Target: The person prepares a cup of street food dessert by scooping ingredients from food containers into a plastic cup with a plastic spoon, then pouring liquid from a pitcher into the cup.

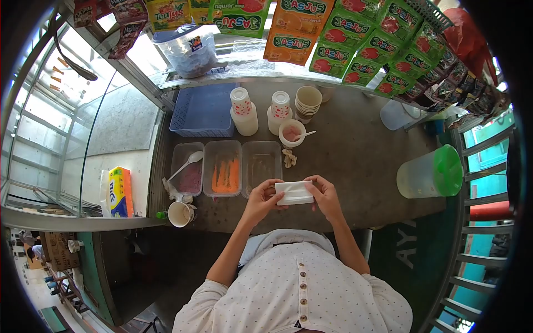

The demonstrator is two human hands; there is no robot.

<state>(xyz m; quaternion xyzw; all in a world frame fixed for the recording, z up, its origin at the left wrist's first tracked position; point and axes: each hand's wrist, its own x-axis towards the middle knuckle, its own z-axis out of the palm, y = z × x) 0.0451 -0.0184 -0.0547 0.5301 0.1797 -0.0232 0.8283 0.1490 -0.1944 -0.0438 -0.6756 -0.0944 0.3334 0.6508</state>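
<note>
While the left hand (261, 200) and right hand (327, 195) pinch opposite ends of a white folded wrapper (294, 192) above the counter (355, 161), near a clear tub (261, 161), an even two-sided grip probably keeps it flat.

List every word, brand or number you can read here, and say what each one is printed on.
"JASJUS": on the hanging sachets, green and orange, along the top.
"TeaJus": on a yellow sachet.
"BIG": on the yellow box, turned sideways.
"AY", cut off: on the green panel.
Dark sachets at the right: print too small to read.
White packet held by the left hand and right hand: no text visible.
</note>
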